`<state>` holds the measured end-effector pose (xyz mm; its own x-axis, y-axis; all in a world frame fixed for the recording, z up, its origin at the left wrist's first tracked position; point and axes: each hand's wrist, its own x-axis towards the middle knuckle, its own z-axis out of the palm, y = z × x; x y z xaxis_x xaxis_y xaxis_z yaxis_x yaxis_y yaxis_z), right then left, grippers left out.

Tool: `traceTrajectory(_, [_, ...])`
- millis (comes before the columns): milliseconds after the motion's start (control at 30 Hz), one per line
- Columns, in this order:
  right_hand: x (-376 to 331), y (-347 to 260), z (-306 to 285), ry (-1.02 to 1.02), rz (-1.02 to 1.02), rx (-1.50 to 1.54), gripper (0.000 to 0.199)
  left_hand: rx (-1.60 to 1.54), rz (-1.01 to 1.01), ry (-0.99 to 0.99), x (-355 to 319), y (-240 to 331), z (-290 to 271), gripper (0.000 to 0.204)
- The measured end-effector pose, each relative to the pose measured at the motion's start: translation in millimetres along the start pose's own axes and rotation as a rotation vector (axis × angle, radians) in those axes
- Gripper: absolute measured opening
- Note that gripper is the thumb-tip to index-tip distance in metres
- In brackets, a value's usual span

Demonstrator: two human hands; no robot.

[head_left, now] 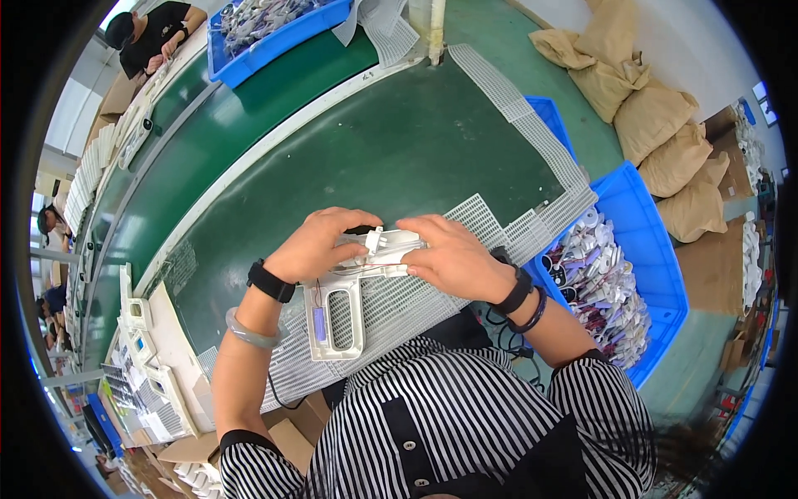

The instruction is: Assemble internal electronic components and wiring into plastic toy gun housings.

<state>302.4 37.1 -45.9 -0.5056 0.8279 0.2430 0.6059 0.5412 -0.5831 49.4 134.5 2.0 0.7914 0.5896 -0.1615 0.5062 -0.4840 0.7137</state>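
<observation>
A white plastic housing (337, 345) lies in front of me on the grey perforated mat, near the bench's front edge. Its handle has a long oval opening, and a purple wrapped part (319, 324) sits inside the handle's left side. Thin wires run across the wider far end. My left hand (320, 241) grips that end from the left, its thumb on the inside of the shell. From the other side my right hand (453, 256) holds the same end, fingers bent over the edge. A small white part (376, 239) stands up between my fingertips. What lies under my fingers is hidden.
On my right, a blue bin (657, 249) holds many small white and purple wired parts. Another filled blue bin (287, 35) sits beyond the green conveyor (249, 116). White housings (162, 378) lie at the left. Brown sacks (657, 125) line the right wall. Co-workers sit far left.
</observation>
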Motion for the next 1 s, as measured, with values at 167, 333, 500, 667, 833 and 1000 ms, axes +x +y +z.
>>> traceTrajectory(167, [0.0, 0.7, 2.9, 0.003, 0.023, 0.015, 0.017, -0.036, 0.02, -0.032, 5.6, 2.3, -1.7, 0.051])
traceTrajectory(333, [-0.5, -0.4, 1.9, 0.017, 0.027, 0.023, 0.018, 0.286, 0.035, 0.113, -3.7, 45.1, 1.4, 0.034])
traceTrajectory(500, [-2.4, 0.8, -1.1, -0.012, 0.061, 0.005, 0.021, 0.302, -0.142, 0.139, -8.4, 69.5, 41.1, 0.029])
traceTrajectory(667, [-1.2, 1.2, 4.6, 0.042, 0.015, 0.011, 0.02, 0.422, -0.061, 0.47, -25.2, 57.4, 83.1, 0.027])
traceTrajectory(833, [-0.7, 0.3, -3.3, 0.013, -0.013, 0.006, 0.025, 0.53, -0.057, 0.651, -32.0, 57.2, 101.8, 0.029])
traceTrajectory(1000, [-1.9, 0.8, -0.9, 0.02, -0.012, -0.032, 0.028, 0.53, -0.044, 0.723, -31.7, 62.2, 96.8, 0.028])
